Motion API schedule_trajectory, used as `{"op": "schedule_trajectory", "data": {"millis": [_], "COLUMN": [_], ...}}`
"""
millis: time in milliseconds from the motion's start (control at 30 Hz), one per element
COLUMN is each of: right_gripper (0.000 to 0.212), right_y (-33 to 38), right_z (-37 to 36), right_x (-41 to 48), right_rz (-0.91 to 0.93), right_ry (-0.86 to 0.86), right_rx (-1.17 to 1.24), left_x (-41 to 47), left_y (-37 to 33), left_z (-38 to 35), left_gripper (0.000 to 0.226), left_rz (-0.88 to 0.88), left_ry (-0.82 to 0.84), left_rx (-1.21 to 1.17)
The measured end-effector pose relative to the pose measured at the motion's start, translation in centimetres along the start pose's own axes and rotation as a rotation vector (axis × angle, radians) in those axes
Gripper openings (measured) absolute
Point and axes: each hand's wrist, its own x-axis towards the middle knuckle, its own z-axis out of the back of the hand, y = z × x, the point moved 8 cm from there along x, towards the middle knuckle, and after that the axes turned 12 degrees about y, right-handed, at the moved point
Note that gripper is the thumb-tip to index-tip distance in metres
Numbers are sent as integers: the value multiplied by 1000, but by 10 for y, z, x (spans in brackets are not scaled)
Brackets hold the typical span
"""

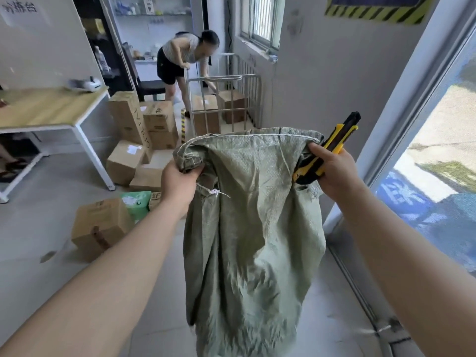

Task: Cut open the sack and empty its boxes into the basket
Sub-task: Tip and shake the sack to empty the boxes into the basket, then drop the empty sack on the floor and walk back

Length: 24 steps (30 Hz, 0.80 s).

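A limp green woven sack hangs in front of me, its stitched end up, held off the floor. My left hand grips its upper left corner. At the upper right corner, my right hand grips both the sack's edge and a yellow and black utility knife; I cannot see a blade. Behind the sack stands the metal wire basket cart with brown boxes inside. The sack hides the floor below it.
Another person bends over the cart at the back. Several cardboard boxes and a green packet lie on the floor to the left, near a wooden table. A glass door runs along the right.
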Motion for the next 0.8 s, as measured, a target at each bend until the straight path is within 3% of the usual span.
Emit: {"op": "schedule_trajectory", "data": {"millis": [400, 667, 800], "right_gripper": [17, 11, 17], "right_y": [-133, -279, -366], "right_z": [-12, 15, 51], "right_x": [54, 96, 101], "right_rz": [-211, -439, -586], "right_ry": [-73, -30, -36], "right_rx": [-135, -279, -356], "left_x": [67, 87, 78], "left_y": [126, 281, 358], "left_z": [15, 12, -5], "left_gripper": [25, 48, 42], "left_rz": [162, 504, 616], "left_ry": [92, 65, 91], "left_rx": [82, 316, 451]}}
